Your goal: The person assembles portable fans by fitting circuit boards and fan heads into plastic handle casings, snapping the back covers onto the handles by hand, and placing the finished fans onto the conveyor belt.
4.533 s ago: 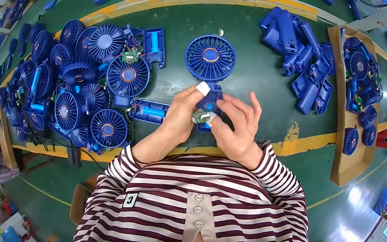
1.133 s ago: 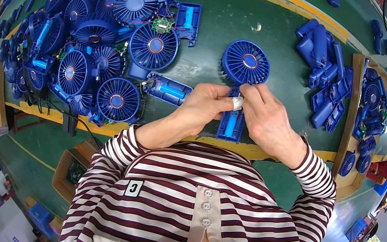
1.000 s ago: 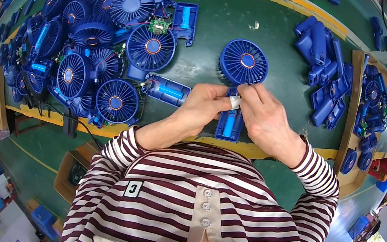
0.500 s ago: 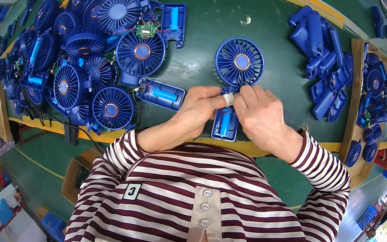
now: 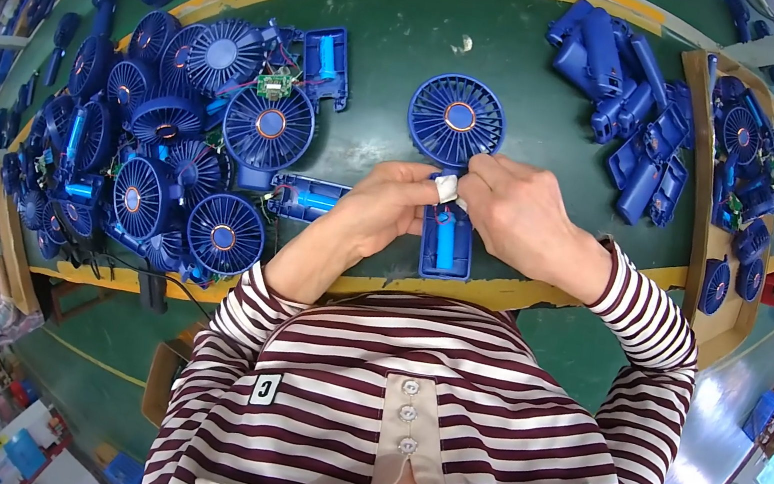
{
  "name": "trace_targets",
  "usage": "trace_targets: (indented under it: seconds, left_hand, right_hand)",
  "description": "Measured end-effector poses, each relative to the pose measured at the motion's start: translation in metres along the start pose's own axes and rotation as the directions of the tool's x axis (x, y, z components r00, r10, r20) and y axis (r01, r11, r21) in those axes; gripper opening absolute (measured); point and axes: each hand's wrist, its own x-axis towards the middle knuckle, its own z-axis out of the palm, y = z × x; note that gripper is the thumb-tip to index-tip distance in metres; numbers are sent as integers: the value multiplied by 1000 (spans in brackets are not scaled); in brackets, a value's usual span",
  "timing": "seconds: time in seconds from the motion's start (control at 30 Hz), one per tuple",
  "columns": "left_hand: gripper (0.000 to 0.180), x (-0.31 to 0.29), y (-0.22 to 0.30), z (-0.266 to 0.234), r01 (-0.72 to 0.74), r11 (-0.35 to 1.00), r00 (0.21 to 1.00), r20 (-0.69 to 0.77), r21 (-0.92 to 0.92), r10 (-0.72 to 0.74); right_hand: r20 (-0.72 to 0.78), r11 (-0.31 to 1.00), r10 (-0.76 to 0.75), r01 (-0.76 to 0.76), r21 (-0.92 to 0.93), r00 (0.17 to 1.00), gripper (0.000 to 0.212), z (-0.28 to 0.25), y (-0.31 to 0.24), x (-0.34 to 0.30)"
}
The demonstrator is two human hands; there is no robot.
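A blue handheld fan [image 5: 457, 119] lies in front of me on the green table, its round grille away from me. Its open handle [image 5: 446, 251] points toward me, with a light blue battery cell [image 5: 447, 240] inside. My left hand [image 5: 381, 203] is closed at the left of the fan's neck, thumb and finger gripping it. Something white [image 5: 446, 188], like a wrap, shows at that thumb's tip. Against the neck's right side, my right hand [image 5: 525, 215] is closed in a pinch. Its fingertips hide whatever they hold.
Many blue fans [image 5: 158, 120] are heaped at the left, some with loose wires and a green circuit board [image 5: 275, 85]. Another opened handle [image 5: 305, 199] lies beside my left forearm. Blue handle shells [image 5: 622, 97] are piled at the right, near a cardboard box [image 5: 719, 330] of fan parts.
The view has shifted a little, so the fan and piles sit slightly further left. Both hands stay at the fan's neck, with fingers slightly repositioned.
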Motion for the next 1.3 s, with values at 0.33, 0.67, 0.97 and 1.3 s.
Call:
trace_targets:
  seconds: [0.33,0.67,0.97,1.3]
  left_hand:
    - [16,2,-4,1,-256,960,949,-161,110,272]
    - [18,0,-3,5,-325,943,929,-165,69,332]
    - [22,-2,-3,3,-383,914,903,-153,134,400]
    - [14,-3,-3,6,-255,959,942,-191,123,275]
  right_hand:
    - [-283,900,302,-174,400,910,29,19,0,-15]
    - [-382,778,432,-123,616,817,44,36,-19,-24]
    - [-437,996,83,-63,59,896,40,38,-23,-20]
    - [15,950,-277,276,-145,961,37,7,-8,-16]
